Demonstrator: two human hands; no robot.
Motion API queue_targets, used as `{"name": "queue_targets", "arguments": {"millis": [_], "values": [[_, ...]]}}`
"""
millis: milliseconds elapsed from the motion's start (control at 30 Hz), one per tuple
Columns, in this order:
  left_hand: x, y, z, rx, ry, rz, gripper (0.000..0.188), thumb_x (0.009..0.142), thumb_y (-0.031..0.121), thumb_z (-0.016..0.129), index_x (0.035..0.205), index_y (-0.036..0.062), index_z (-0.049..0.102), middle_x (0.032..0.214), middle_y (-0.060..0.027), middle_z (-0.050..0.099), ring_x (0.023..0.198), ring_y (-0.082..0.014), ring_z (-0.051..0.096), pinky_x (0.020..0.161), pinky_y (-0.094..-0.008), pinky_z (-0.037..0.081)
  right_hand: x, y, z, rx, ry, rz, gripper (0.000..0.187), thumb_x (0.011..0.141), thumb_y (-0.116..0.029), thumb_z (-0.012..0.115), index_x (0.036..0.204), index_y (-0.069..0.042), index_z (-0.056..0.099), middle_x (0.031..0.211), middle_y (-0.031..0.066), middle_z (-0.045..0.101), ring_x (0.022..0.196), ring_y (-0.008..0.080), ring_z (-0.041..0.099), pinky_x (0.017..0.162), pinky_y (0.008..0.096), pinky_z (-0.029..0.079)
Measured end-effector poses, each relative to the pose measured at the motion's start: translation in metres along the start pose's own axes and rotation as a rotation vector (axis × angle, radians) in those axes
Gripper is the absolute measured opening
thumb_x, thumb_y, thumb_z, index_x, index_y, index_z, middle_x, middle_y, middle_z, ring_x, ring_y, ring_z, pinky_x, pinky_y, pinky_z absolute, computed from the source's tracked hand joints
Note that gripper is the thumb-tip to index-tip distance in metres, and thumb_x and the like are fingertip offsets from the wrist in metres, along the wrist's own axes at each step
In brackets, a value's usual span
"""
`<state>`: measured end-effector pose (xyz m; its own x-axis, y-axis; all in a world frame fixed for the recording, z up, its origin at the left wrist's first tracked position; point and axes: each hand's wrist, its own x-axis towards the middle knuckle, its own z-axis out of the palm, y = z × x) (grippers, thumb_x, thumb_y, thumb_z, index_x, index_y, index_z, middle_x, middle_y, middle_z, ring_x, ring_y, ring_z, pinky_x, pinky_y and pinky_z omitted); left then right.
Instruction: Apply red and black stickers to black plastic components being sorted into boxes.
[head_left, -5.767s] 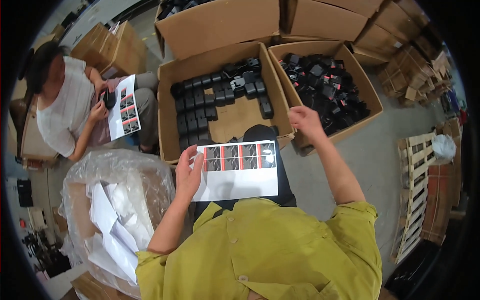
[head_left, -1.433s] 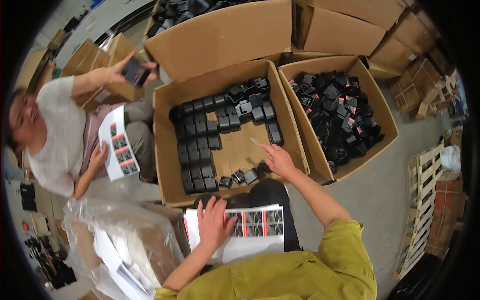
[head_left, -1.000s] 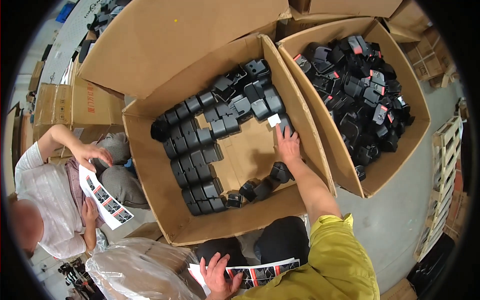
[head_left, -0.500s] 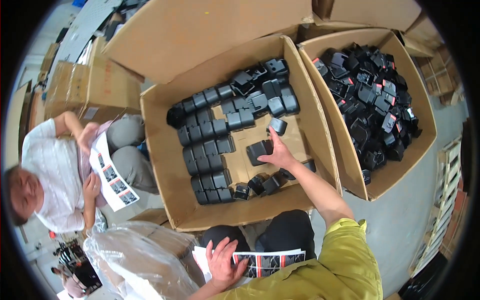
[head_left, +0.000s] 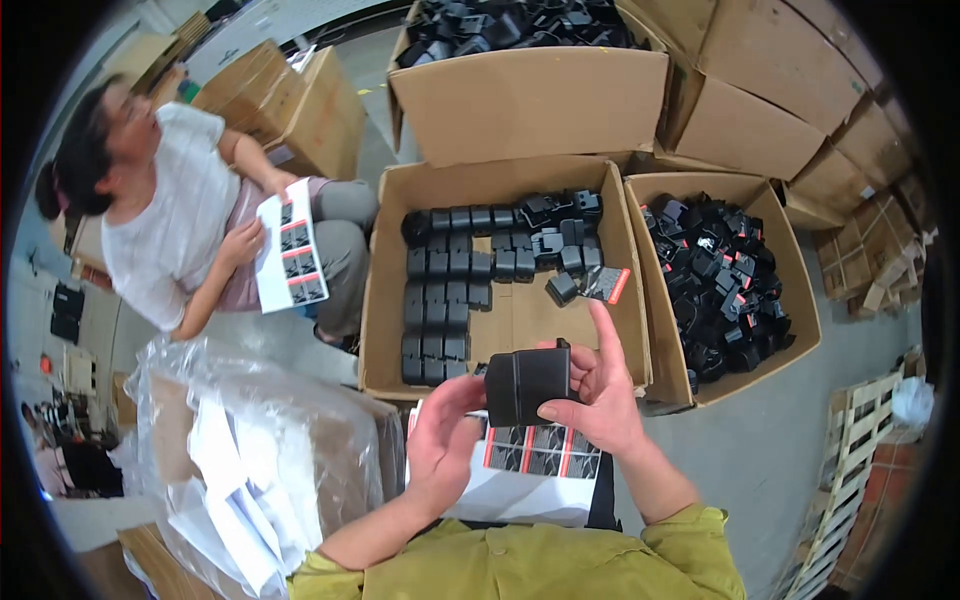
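Note:
A black box-shaped plastic part [head_left: 530,388] is held up over my lap by my right hand [head_left: 600,400]. The thumb presses its near lower corner, and the other fingers are partly hidden behind it. On the raised right index fingertip sits a small printed sticker [head_left: 607,285] with a red edge. My left hand [head_left: 445,435] is open and curved, its fingertips at the part's left edge; whether they touch it I cannot tell. Below both hands, a white sheet of printed stickers [head_left: 540,490] lies on my lap.
Ahead, an open cardboard box [head_left: 385,320] holds rows of black parts [head_left: 440,305]. Another box [head_left: 800,345] to its right is heaped with loose parts. At left sits a co-worker [head_left: 175,200] with a sticker sheet [head_left: 297,265]. Clear plastic wrapping [head_left: 160,420] lies near left.
My right hand has lifted the black part from the box toward me, and a sticker now shows on its index finger. My left hand has left the sheet and risen to the part. My view shifted.

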<state>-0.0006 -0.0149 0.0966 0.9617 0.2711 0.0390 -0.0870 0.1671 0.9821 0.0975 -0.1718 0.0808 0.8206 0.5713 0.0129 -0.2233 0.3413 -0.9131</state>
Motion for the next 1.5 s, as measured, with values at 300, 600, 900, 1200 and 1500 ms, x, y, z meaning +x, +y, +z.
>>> {"name": "queue_targets", "arguments": {"millis": [300,600,900,1200,1500], "values": [[0.001,0.022,-0.019,-0.265,0.295,-0.130,0.038,0.084,0.008,0.051,0.116,0.0000,0.033,0.105,-0.0130,0.052,0.091,-0.0171,0.054,0.079,-0.0275,0.045,-0.046,-0.010,0.049,-0.141,0.098,-0.089,0.101,0.066,-0.004,0.071,0.134,-0.004,-0.004,0.110,0.0216,0.048,0.097,0.0220,0.052,0.084,0.0323,0.042],[-0.051,0.042,-0.015,-0.120,-0.045,-0.181,0.033,0.090,0.025,0.043,0.107,-0.0027,0.050,0.098,-0.0021,0.055,0.088,-0.0069,0.048,0.079,-0.0221,0.039,-0.065,-0.021,0.070,-0.440,0.133,-0.265,0.077,0.064,-0.007,0.073,0.129,-0.006,0.031,0.113,0.0131,0.047,0.098,0.0159,0.048,0.081,0.0279,0.039],[-0.052,0.031,-0.022,0.034,0.001,-0.248,0.033,0.090,0.030,0.043,0.096,-0.0023,0.051,0.077,0.0010,0.054,0.071,-0.0055,0.046,0.066,-0.0208,0.039,-0.080,-0.035,0.095,-0.112,-0.155,0.117,0.006,0.077,-0.001,0.059,0.081,0.001,0.055,0.068,0.0038,0.056,0.061,0.0082,0.053,0.055,0.0207,0.044],[-0.056,0.033,-0.024,0.118,-0.047,-0.158,0.036,0.091,0.029,0.039,0.102,-0.0026,0.050,0.090,-0.0038,0.057,0.079,-0.0073,0.050,0.073,-0.0219,0.040,-0.077,-0.024,0.086,-0.231,0.096,0.073,0.005,0.076,0.000,0.060,0.077,0.003,0.057,0.064,0.0049,0.058,0.052,0.0073,0.054,0.049,0.0187,0.045],[-0.055,0.030,-0.024,0.052,-0.096,-0.207,0.037,0.092,0.029,0.038,0.105,-0.0036,0.049,0.094,-0.0050,0.057,0.084,-0.0079,0.049,0.077,-0.0217,0.039,-0.072,-0.029,0.084,-0.241,0.133,0.136,0.007,0.075,-0.003,0.062,0.075,0.003,0.058,0.060,0.0042,0.058,0.051,0.0062,0.053,0.048,0.0181,0.044]]}}
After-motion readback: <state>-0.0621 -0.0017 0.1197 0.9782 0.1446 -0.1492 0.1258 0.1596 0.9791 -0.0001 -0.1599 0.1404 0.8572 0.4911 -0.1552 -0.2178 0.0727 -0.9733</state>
